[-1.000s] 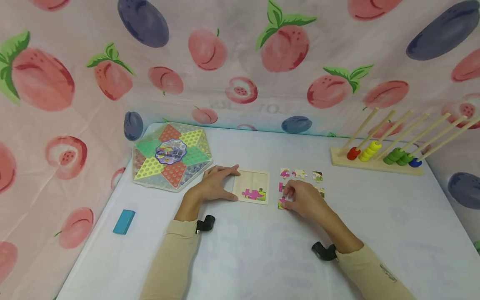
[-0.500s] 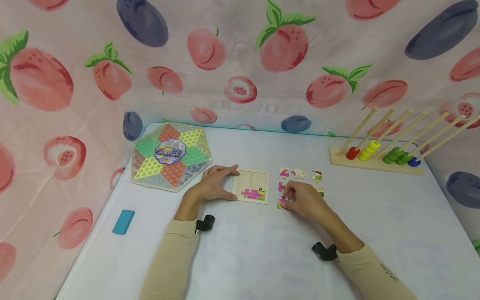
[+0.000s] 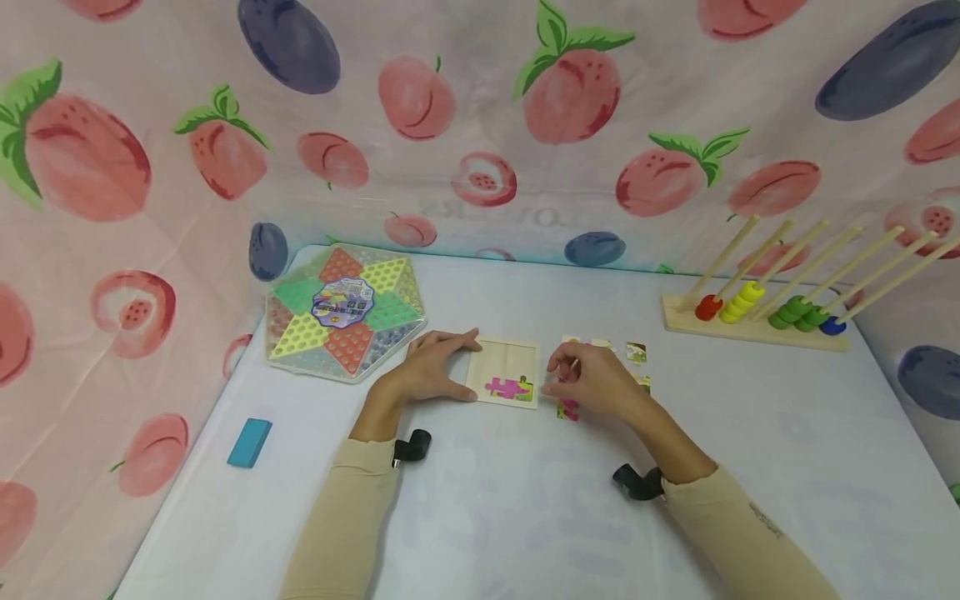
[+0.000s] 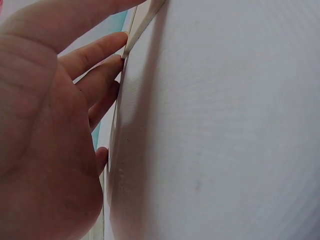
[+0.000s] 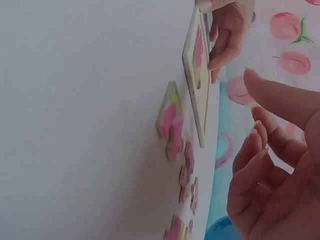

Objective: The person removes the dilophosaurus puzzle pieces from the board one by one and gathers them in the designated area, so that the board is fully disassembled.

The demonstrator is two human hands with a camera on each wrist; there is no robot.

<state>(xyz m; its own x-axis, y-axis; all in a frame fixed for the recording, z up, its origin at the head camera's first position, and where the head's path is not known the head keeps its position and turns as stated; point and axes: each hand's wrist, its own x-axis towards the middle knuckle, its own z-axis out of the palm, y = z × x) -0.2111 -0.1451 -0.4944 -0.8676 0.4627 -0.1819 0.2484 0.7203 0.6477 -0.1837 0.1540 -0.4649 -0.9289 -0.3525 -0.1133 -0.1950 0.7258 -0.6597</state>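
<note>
A shallow square wooden puzzle frame (image 3: 506, 354) lies mid-table, with joined pink and green pieces (image 3: 508, 388) in its lower right corner. My left hand (image 3: 431, 367) holds the frame's left side, thumb at the lower corner and index finger at the upper one. Just right of the frame, my right hand (image 3: 600, 382) hovers over loose jigsaw pieces (image 3: 636, 352), partly hiding them. In the right wrist view, the thumb and bent fingers of that hand (image 5: 280, 165) stand apart with nothing visible between them. A pink and green piece (image 5: 171, 120) lies nearest the frame there.
At the back left lies a hexagonal Chinese checkers set (image 3: 345, 312) with coloured triangles. A blue block (image 3: 250, 443) is near the left edge. At the back right stands a wooden peg rack (image 3: 753, 323) with coloured beads. A fruit-printed curtain (image 3: 480, 125) hangs behind.
My right hand has moved left and slightly up from the loose pieces towards the frame, its thumb and fingers spreading. The left hand and the frame have stayed in place.
</note>
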